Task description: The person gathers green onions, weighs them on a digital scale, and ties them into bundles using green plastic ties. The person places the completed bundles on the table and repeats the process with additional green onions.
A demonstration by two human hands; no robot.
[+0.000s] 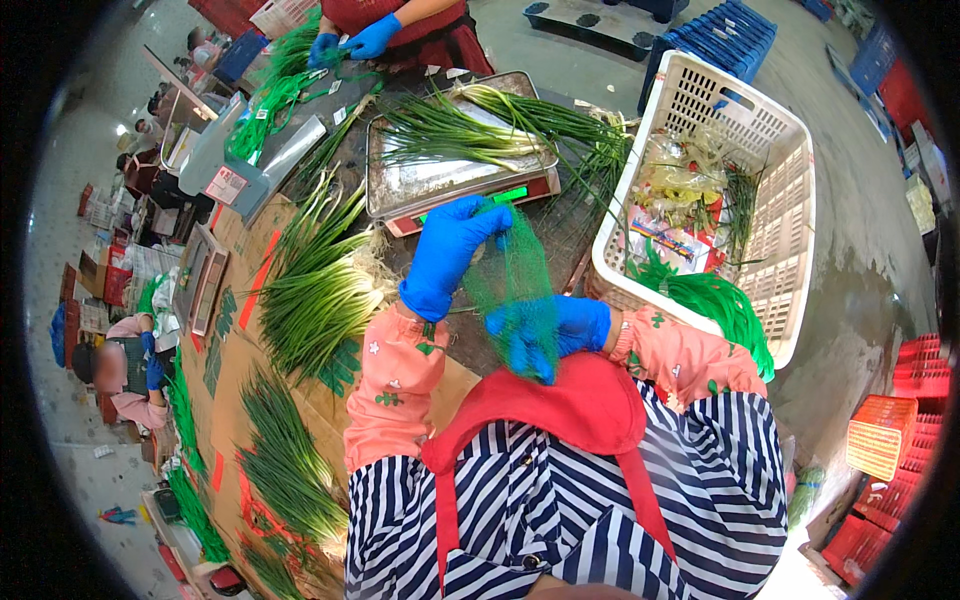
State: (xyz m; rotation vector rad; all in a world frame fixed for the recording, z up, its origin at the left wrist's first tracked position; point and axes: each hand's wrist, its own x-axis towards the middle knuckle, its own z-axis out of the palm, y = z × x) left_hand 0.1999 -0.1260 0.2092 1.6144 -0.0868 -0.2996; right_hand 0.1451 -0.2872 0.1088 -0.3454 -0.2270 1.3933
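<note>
My left hand (452,251), in a blue glove, pinches the upper end of a green mesh net bag (517,251) in front of my chest. My right hand (574,326), gloved in blue too, is at the lower end; mesh covers its fingers, and I cannot tell whether they grip it. Just beyond my hands stands a digital scale (439,187) with a steel tray and a lit green display. Spring onions (472,135) lie across that tray. Left of my left hand, a large bunch of spring onions (322,300) rests with its white roots towards me.
A white plastic crate (780,180) holding plastic scraps stands at the right, green nets (701,292) draped over its near rim. Across the table, another person's blue-gloved hands (367,37) handle green netting. More spring onions (289,450) lie on cardboard at left, near a second scale (201,277).
</note>
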